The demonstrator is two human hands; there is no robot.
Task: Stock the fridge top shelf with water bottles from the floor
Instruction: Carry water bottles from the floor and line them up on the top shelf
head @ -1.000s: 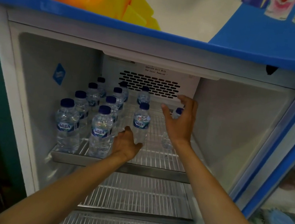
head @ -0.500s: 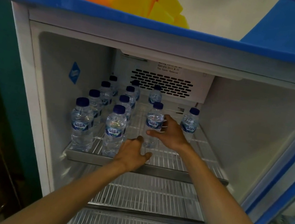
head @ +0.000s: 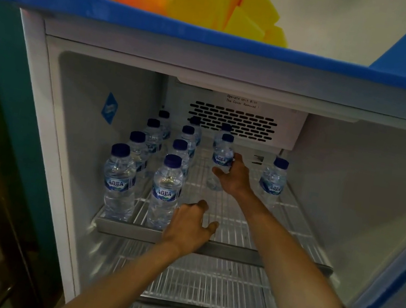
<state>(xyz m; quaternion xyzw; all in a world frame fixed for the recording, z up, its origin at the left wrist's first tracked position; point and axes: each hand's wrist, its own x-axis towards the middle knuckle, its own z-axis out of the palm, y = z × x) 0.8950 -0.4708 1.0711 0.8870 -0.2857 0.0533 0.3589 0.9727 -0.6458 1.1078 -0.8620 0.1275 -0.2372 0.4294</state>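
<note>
- Two rows of water bottles stood to the left of the left hand, filling that side of the top shelf.
- Left hand hovered over the shelf's front edge with fingers loose, holding nothing, just beside the front bottle.
- Right hand reached further back, fingers curled round a third-row bottle, which looked tilted or lifted.
- One lone bottle stood to the right of that hand, apart from the rows.
- Judged step: lining up the third row; next, settle this bottle upright behind the left hand, then let go.
</note>
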